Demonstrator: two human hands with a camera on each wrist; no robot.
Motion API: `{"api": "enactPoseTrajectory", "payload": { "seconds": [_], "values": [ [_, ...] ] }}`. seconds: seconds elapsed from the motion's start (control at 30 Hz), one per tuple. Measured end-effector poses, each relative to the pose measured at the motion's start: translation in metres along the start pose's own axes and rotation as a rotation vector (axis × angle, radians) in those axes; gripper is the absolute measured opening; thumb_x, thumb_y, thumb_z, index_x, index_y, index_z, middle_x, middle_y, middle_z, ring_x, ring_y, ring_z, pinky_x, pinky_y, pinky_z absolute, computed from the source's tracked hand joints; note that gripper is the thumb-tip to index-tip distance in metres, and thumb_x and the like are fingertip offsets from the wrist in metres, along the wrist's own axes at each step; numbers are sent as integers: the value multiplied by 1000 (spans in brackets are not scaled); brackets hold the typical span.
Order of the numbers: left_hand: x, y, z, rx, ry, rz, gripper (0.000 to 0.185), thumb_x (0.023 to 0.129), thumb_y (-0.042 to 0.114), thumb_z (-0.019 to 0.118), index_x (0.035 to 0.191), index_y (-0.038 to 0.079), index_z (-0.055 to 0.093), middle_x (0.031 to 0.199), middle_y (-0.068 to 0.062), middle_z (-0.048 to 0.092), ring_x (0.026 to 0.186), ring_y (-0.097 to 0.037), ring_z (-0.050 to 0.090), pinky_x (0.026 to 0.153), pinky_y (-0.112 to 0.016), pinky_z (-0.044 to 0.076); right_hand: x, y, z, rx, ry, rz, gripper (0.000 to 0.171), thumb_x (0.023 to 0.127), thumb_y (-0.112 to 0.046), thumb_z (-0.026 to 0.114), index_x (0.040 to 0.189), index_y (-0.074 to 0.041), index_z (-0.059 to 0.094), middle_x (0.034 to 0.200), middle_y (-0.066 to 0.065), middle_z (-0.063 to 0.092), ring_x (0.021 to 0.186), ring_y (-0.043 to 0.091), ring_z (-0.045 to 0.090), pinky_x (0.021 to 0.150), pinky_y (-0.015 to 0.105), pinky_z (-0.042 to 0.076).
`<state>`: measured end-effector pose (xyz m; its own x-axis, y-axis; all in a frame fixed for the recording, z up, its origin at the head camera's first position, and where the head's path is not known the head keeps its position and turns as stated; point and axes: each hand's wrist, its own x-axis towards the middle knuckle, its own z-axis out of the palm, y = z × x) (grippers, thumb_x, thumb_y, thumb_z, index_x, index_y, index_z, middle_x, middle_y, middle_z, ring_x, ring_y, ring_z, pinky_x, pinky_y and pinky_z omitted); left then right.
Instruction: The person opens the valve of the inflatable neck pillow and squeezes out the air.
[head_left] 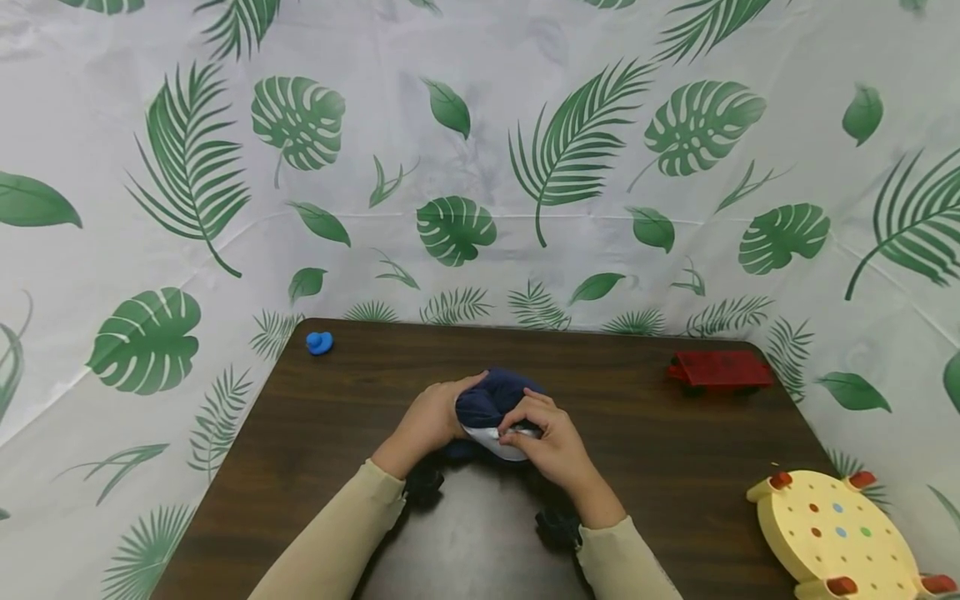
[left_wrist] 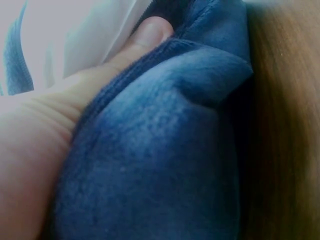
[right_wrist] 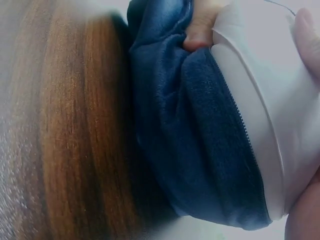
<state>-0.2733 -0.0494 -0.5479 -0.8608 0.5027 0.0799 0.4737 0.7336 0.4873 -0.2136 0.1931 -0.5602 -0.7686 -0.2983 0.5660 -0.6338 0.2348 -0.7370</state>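
Both hands grip navy fleece pouch (head_left: 491, 400) between them on surface (head_left: 675, 450): left hand (head_left: 427, 421) clasps fleece, right hand (head_left: 547, 442) pinches white lining (head_left: 498, 442) by zipper; next likely needs steady pull along zipper

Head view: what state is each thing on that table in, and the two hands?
Navy fleece pouch: bunched, zipper open, white lining showing.
Left hand: holds the pouch.
Right hand: pinches the white lining.
Blue toy: lying untouched.
Red toy: untouched.
Yellow peg stool: tilted.
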Motion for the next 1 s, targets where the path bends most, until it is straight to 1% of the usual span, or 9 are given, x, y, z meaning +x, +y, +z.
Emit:
{"api": "enactPoseTrajectory", "payload": {
  "seconds": [0.07, 0.2, 0.33, 0.43, 0.5, 0.73, 0.8, 1.0],
  "values": [
    [0, 0, 0, 0, 7, 3, 93, 86, 48, 92, 166, 31, 49, 147, -6, 72, 124, -36, 72, 109, -54, 56, 1, 1, 0, -5, 1, 8, 25, 82, -1, 92, 94, -20, 81, 91, -1, 80, 105, 29, 74, 131, 35, 34],
    [1, 1, 0, 8, 13, 7, 93, 86, 48, 91, 166, 30, 48, 147, -6, 72, 124, -37, 72, 110, -54, 56, 0, 4, -2, -20, 1, 21, 25, 83, -2, 92, 92, -22, 80, 90, -3, 81, 118, 33, 73, 130, 30, 34],
    [2, 1, 1, 16, 9, 2, 93, 86, 49, 91, 166, 31, 48, 148, -4, 72, 124, -36, 71, 110, -54, 55, 1, 6, -3, -25, -18, 12, 23, 84, -3, 91, 92, -21, 80, 89, -3, 80, 109, 29, 76, 131, 32, 34],
    [2, 2, 1, 25, 2, -2, 93, 86, 51, 90, 166, 31, 48, 149, -3, 71, 124, -36, 71, 110, -53, 55, 1, 5, -3, -31, -35, 13, 23, 85, -4, 91, 92, -22, 80, 88, -5, 80, 107, 25, 77, 131, 34, 34],
    [2, 3, 1, 26, -4, -4, 93, 86, 52, 90, 167, 31, 48, 148, -4, 72, 123, -35, 72, 109, -53, 56, 1, 5, -3, -39, -43, 15, 23, 85, -5, 91, 92, -23, 80, 88, -6, 80, 109, 25, 76, 131, 36, 35],
    [2, 4, 1, 18, -14, -2, 92, 87, 53, 89, 166, 32, 49, 145, -6, 74, 120, -34, 74, 106, -53, 58, -3, 5, -4, -53, -39, 78, 23, 84, -6, 92, 90, -25, 80, 89, -7, 81, 129, 34, 70, 130, 35, 35],
    [2, 4, 1, 20, -11, 1, 91, 87, 53, 89, 166, 31, 50, 144, -6, 74, 120, -34, 74, 105, -52, 59, -5, 5, -4, -52, -38, 100, 23, 85, -6, 92, 90, -25, 80, 89, -7, 81, 134, 36, 67, 130, 36, 36],
    [1, 3, 3, 20, -9, -3, 91, 85, 52, 91, 165, 32, 51, 144, -6, 74, 119, -35, 74, 105, -52, 59, -7, 4, -4, -57, -49, 154, 20, 86, -10, 92, 90, -25, 80, 92, -7, 82, 141, 38, 62, 130, 44, 37]
  ]
}}
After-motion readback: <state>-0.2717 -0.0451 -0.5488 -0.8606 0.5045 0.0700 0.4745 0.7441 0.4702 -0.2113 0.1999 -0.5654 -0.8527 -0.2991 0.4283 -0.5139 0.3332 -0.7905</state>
